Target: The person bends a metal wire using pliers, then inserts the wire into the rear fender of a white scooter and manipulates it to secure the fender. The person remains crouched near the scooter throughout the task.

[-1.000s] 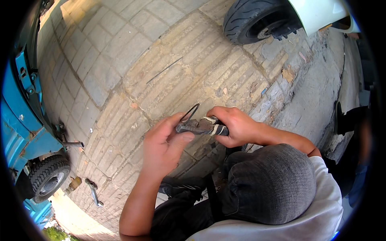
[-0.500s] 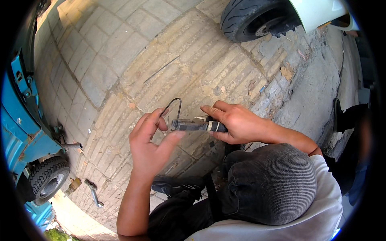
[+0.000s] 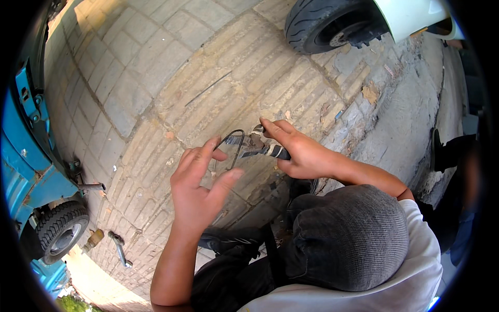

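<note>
Since half a second ago: pliers jaws have spread apart, handles too; wire bend has shifted slightly right. Now, left to right. Blue vehicle at the left edge, its small black tyre on the ground below. Just right of that tyre, a yellowish-brown block, then a metal tool lying on the paving. Left hand: fingers partly spread, palm open, holding the bent wire at the fingers, thumb close to its lower end; exact pinch can't tell. Wire is dark, hooked, bend uppermost, in mid-air over the paving. Thin straight rod lies on the paving beyond the hands. Pliers right of the wire, jaws parted and pointing left, overlapping the wire in view; contact can't tell. Right hand grips the wrapped handles, index finger along the upper one. Black shoe below. Upper right: large black tyre beside white bodywork.
</note>
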### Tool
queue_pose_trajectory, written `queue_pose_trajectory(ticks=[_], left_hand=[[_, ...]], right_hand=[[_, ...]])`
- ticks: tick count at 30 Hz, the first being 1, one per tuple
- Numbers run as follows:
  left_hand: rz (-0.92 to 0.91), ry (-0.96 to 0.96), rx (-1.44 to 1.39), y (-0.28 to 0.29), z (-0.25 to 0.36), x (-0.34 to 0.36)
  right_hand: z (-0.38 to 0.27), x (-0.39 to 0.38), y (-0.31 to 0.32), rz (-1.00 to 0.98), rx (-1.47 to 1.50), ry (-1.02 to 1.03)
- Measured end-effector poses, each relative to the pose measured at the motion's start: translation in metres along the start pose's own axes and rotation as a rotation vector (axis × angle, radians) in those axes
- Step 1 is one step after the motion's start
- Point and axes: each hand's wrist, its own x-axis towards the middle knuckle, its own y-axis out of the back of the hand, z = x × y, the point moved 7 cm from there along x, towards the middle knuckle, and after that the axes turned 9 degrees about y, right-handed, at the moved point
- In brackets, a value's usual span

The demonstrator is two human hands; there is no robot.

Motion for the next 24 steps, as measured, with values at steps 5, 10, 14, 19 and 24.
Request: queue_pose_trajectory(ticks=[5, 10, 14, 19, 24], left_hand=[[0.020, -0.023, 0.027, -0.0002, 0.0030, -0.0003], [0.030, -0.020, 0.009, -0.0015, 0.0033, -0.0016], [0.025, -0.001, -0.004, -0.0029, 0.0048, -0.0005], [0.000, -0.048, -0.002, -0.0046, 0.0039, -0.0028], [0.003, -0.040, -0.031, -0.0056, -0.0007, -0.0058]], right_hand=[[0.0046, 0.0001, -0.0033, 0.003, 0.019, -0.012], [0.0085, -0.0007, -0.0030, 0.022, 0.023, -0.036], [0.0057, -0.0017, -0.0020, 0.036, -0.018, 0.017], [0.0052, -0.0010, -0.0017, 0.025, -0.021, 0.021], [0.0031, -0.0020, -0.0038, 0.022, -0.040, 0.022]])
